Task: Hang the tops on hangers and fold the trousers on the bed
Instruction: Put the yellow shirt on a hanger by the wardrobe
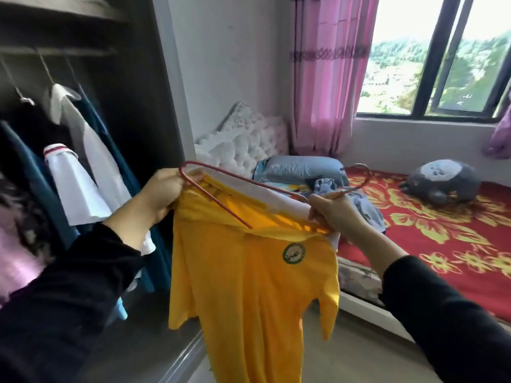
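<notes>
Yellow top point(249, 286) - short-sleeved, white collar, round green-rimmed badge on the chest - hangs in mid-air between wardrobe point(132, 78) and bed point(442, 239). A red wire hanger point(249, 181) lies tilted across its neck, one arm inside the opening. Left hand point(163, 192) curls round the hanger's bent end and shoulder cloth. Right hand point(334, 214) pinches the hook's stem with the collar.

Bed: red floral cover, crumpled clothes point(359, 200) near a blue pillow point(301, 167). Wardrobe open, garments on the rail. Pink curtain point(326, 78) beside the window point(442, 56).
</notes>
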